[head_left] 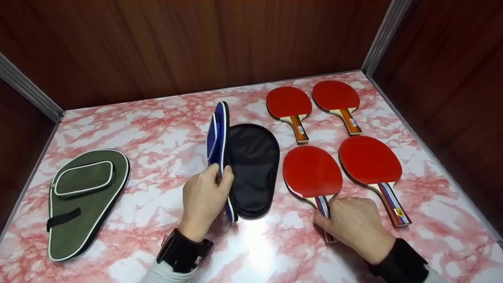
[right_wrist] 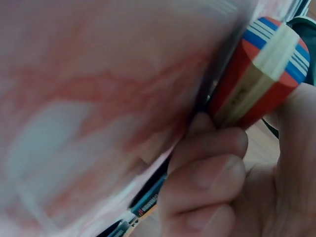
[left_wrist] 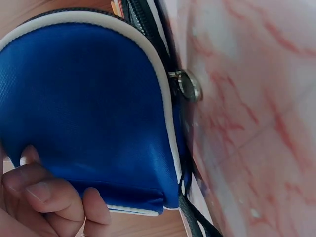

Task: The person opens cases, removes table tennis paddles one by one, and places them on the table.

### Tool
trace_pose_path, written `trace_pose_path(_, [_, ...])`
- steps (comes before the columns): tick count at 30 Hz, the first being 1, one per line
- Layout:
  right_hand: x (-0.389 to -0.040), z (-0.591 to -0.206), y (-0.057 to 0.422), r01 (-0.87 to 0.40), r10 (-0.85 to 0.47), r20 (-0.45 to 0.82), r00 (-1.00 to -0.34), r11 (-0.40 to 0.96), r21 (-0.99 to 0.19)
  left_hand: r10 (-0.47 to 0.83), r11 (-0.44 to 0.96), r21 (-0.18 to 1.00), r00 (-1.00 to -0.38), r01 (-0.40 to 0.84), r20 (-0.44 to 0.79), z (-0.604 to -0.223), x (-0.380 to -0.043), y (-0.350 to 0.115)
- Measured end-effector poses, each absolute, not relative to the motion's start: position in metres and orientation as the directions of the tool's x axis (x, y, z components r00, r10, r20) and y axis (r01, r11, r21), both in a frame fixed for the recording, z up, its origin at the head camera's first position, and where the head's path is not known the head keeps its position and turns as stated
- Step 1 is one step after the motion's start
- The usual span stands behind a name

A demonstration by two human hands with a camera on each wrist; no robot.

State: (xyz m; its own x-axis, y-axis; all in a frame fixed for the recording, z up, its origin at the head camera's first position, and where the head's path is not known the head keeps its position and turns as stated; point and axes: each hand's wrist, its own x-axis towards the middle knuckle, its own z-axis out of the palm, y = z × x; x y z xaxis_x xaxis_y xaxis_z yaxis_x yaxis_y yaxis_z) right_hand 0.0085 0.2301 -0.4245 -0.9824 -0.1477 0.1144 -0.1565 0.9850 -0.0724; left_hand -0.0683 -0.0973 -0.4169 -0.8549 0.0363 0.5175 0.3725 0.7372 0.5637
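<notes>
My left hand [head_left: 206, 196] pinches the raised cover of a blue paddle case [head_left: 221, 137], which stands on edge with its black lining [head_left: 253, 173] spread flat to the right. In the left wrist view the case's blue pocket [left_wrist: 94, 98] with white piping fills the left side, a zipper pull [left_wrist: 188, 85] at its edge. My right hand [head_left: 353, 224] grips the striped handle of a red table tennis paddle [head_left: 312, 171] lying near the front. The handle's butt end [right_wrist: 276, 54] shows between thumb and fingers in the right wrist view.
A second red paddle [head_left: 371, 161] with a striped handle lies right of the gripped one. Behind are two red paddles [head_left: 289, 103] [head_left: 336, 95] with orange-brown handles. A green paddle case [head_left: 88, 204] lies at the left. Wooden panels [head_left: 196, 43] wall the marbled table.
</notes>
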Motion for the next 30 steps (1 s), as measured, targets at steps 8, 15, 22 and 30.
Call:
trace_pose_path(8, [0.005, -0.409, 0.234, -0.15, -0.145, 0.094, -0.985, 0.988, -0.042, 0.049, 0.754, 0.544, -0.858, 0.368, 0.512, -0.416, -0.07, -0.094])
trace_pose_path(15, [-0.009, -0.398, 0.234, -0.148, -0.125, 0.229, -0.965, 0.985, -0.085, 0.062, 0.759, 0.53, -0.853, 0.378, 0.519, -0.417, -0.071, -0.09])
trace_pose_path(22, [-0.022, -0.393, 0.226, -0.175, -0.124, 0.34, -0.932, 0.977, -0.124, 0.087, 0.763, 0.508, -0.843, 0.399, 0.53, -0.418, -0.073, -0.081])
trace_pose_path(30, [-0.042, -0.391, 0.215, -0.223, -0.14, 0.386, -0.912, 0.958, -0.179, 0.113, 0.778, 0.48, -0.841, 0.406, 0.529, -0.416, -0.074, -0.07])
